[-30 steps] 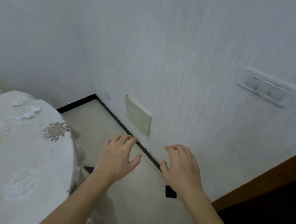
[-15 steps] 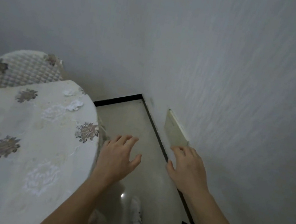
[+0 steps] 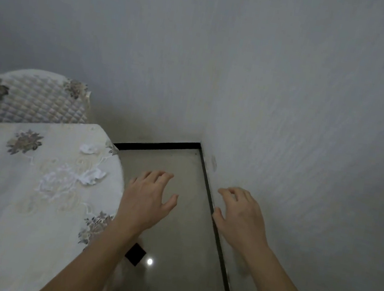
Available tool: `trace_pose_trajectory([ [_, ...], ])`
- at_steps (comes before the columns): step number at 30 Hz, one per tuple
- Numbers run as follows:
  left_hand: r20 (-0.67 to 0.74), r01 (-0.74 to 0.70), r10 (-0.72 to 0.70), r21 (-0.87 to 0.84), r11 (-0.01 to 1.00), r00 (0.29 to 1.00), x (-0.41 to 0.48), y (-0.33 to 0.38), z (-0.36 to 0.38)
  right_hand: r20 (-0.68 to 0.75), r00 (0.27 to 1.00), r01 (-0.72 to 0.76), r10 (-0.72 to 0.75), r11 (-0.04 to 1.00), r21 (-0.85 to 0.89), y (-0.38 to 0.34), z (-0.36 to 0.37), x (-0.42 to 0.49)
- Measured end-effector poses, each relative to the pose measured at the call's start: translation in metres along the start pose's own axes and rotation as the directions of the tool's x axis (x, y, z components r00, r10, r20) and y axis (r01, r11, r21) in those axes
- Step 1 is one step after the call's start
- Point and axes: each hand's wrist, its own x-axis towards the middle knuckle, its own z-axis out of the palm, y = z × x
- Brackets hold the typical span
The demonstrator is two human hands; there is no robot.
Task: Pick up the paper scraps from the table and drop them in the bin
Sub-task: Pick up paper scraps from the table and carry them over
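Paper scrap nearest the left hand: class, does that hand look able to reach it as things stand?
Probably yes. The left hand hangs open beside the table edge, holding nothing, and the paper scrap lies uncovered with nothing between them.

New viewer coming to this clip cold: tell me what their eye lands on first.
The left hand and right hand hover open and empty mid-view, above the floor by the wall. Left of them, white paper scraps lie near the far edge of a floral-clothed table, with a quilted chair behind it.
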Motion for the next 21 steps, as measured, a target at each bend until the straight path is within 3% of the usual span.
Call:
trace_pose_trajectory([
  [13, -0.038, 0.240, -0.241, -0.010, 0.971, 0.970, 0.124, -0.089, 0.011, 0.088, 0.970, 0.221, -0.228, 0.972, 0.082, -0.042, 0.050, 0.200],
  [17, -0.052, 0.345, -0.344, -0.003, 0.939, 0.937, 0.153, -0.121, 0.016, 0.124, 0.932, 0.330, -0.341, 0.939, 0.101, -0.061, 0.072, 0.266],
  [21, -0.101, 0.494, -0.492, 0.001, 0.869, 0.865, 0.176, -0.154, 0.017, 0.181, 0.848, 0.490, -0.498, 0.867, 0.090, -0.087, 0.096, 0.342],
])
